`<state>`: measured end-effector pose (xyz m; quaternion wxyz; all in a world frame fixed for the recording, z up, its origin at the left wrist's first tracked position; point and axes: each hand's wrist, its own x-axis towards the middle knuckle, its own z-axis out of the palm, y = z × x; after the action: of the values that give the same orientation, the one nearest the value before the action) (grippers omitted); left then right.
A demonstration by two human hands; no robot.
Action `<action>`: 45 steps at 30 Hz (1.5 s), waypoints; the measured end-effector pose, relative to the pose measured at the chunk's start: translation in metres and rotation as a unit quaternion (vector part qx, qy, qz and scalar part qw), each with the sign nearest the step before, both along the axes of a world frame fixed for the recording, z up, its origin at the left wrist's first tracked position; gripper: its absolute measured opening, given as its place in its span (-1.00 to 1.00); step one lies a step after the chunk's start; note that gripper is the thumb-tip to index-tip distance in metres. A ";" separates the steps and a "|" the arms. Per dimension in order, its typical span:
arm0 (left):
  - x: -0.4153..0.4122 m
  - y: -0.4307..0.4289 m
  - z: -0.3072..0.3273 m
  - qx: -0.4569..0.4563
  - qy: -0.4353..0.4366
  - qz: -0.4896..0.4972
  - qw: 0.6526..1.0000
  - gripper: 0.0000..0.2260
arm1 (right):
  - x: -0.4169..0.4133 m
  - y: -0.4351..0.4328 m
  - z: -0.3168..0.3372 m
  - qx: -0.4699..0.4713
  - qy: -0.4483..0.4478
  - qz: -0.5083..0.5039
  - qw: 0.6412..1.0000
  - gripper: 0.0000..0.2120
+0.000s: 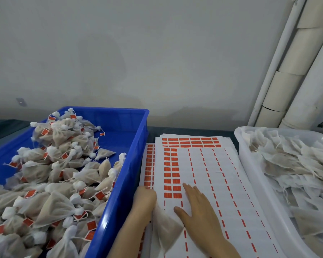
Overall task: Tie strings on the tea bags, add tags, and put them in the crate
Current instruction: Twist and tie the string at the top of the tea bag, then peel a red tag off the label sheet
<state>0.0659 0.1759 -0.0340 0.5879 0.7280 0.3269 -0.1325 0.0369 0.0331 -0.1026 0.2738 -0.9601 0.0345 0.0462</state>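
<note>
right hand (196, 205) flat on tag sheet (209, 164), left hand (145, 198) beside tea bag (166, 228), grip unclear, red tag print unreadable, blue crate (138, 146) lower left

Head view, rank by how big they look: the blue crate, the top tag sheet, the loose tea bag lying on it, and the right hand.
1. blue crate, though the frame cuts it off
2. top tag sheet
3. right hand and tea bag: about alike; the bag is partly covered, so unranked
</note>
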 end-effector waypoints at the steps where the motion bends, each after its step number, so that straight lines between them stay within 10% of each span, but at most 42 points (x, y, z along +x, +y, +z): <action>1: 0.001 -0.002 0.002 0.019 0.002 -0.006 1.000 -0.92 | 0.000 0.000 0.000 0.005 -0.002 -0.002 1.000 -0.24; 21: -0.004 -0.021 -0.018 0.165 -0.057 -0.042 0.984 -0.55 | -0.005 -0.010 0.002 0.081 -0.044 -0.091 0.992 -0.50; 45: -0.026 -0.012 -0.020 0.172 -0.200 0.030 0.964 -0.88 | -0.011 -0.003 0.011 0.094 -0.108 -0.096 0.985 -0.54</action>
<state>0.0396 0.1635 -0.0541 0.5106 0.8198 0.2425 0.0916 0.0258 0.0296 -0.0912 0.3684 -0.9215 0.0923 -0.0809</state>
